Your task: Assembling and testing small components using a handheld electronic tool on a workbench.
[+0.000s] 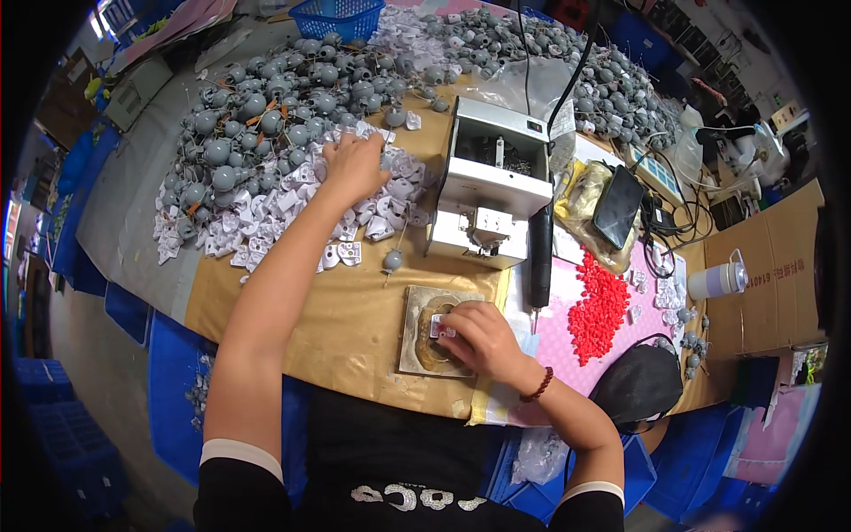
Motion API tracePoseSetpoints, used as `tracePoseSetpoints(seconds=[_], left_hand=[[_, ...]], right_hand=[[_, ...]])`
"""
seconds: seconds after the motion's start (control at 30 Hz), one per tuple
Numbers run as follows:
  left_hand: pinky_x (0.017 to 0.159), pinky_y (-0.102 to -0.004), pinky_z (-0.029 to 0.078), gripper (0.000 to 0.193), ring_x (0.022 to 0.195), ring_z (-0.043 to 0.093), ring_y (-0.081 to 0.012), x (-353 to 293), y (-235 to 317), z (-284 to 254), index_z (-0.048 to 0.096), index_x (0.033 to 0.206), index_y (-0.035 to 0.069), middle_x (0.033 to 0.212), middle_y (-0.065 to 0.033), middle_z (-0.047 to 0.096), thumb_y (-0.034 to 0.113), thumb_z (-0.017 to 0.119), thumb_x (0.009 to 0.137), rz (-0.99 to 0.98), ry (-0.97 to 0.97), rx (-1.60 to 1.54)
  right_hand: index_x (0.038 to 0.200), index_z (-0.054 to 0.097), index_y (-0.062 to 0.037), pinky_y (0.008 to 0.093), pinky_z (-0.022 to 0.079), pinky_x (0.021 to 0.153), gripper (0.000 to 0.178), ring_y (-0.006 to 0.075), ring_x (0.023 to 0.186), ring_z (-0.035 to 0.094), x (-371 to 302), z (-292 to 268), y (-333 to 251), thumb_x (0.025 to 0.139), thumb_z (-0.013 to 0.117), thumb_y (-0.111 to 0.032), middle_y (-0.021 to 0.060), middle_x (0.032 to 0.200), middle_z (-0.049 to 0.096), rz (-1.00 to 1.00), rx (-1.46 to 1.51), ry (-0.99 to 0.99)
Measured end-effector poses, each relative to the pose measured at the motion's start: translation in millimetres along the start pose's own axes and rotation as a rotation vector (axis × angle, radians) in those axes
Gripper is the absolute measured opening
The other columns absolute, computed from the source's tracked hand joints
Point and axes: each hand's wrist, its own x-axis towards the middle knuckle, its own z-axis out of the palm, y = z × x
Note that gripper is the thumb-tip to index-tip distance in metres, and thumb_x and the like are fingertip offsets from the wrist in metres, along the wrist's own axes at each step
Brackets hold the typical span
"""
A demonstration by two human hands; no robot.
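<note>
My left hand point(356, 167) reaches over a heap of small white plastic parts point(275, 208), its fingers apart and bent down among them. A bit of grey shows beside its thumb, and no held piece can be made out. Grey round balls point(222, 177) with thin wires lie heaped against the white parts. Close to the table's front edge, my right hand point(483, 339) pinches a small white plastic part point(441, 326) with holes in it. That part is over a square plate point(413, 341) with a brownish round ring. A single grey ball with wire point(392, 260) lies beyond the plate.
Beyond the plate stands a white metal machine point(496, 191), with a black electric screwdriver point(540, 257) hanging beside it. Small red parts point(598, 306) are spread on a pink mat. A phone point(618, 207), black cap point(638, 383), white bottle point(716, 280) and blue basket point(337, 19) surround the work.
</note>
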Motion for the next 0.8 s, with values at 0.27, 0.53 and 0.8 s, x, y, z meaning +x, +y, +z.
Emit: tracePoseSetpoints(seconds=[0.27,0.53,0.8], left_hand=[[0.089,-0.0387,0.050,0.042,0.104,0.055,-0.0277,-110,47,-63,0.061,0.113,0.007,0.108,-0.0126,0.056,0.010,0.083,0.078,0.376,0.322,-0.627],[0.085,-0.0357,0.054,0.036,0.099,0.065,-0.0266,-187,65,-83,0.063,0.109,0.006,0.110,-0.0134,0.065,0.009,0.087,0.082,0.528,0.231,-0.908],[0.095,-0.0396,0.052,0.030,0.113,0.060,-0.0307,-238,49,-29,0.066,0.108,0.007,0.121,-0.0110,0.056,0.007,0.083,0.083,0.424,-0.263,-0.941]], right_hand=[[0.136,0.057,0.0004,0.0428,0.053,0.099,0.062,0.0387,0.115,0.064,44,-36,-6,0.083,0.085,-0.012,0.0207,0.125,0.065,0.121,0.086,0.259],[0.145,0.051,-0.0027,0.0265,0.056,0.075,0.053,0.0121,0.088,0.068,55,-37,-18,0.097,0.073,-0.008,0.0090,0.118,0.070,0.562,1.020,-0.174],[0.112,0.074,-0.0031,0.0280,0.054,0.060,0.018,0.0160,0.073,0.069,11,-46,-16,0.095,0.073,-0.003,0.0072,0.092,0.071,0.454,0.428,-0.082]])
